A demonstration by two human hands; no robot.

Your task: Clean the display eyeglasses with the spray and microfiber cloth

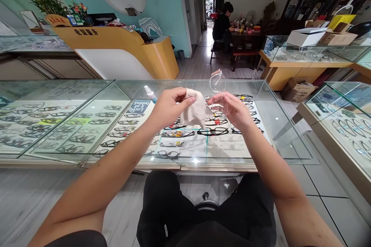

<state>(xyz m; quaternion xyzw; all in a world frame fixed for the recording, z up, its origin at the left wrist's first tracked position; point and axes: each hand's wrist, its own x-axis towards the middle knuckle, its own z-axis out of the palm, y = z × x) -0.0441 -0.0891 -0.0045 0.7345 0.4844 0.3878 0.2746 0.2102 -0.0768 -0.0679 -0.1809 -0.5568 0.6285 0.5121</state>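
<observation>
Above the glass display case, my left hand (pixel 173 107) pinches a pale cream cloth (pixel 194 110) between thumb and fingers; the cloth hangs down in folds. To its right, my right hand (pixel 233 109) is closed on a pair of clear-framed eyeglasses (pixel 217 83). One round lens of the glasses stands up above the fingers, and the other part sits partly hidden by them. The cloth's right edge is close to the right fingertips; whether it touches the glasses I cannot tell. A small spray bottle (pixel 150 94) with a white cap stands behind my left hand.
Rows of eyeglass frames (pixel 213 131) lie inside the glass case (pixel 243 159) under my hands. More display cases stand at left and right. A yellow counter (pixel 162 56) is beyond. Farther back, a person (pixel 222 27) sits at a table. My legs are below the case's front edge.
</observation>
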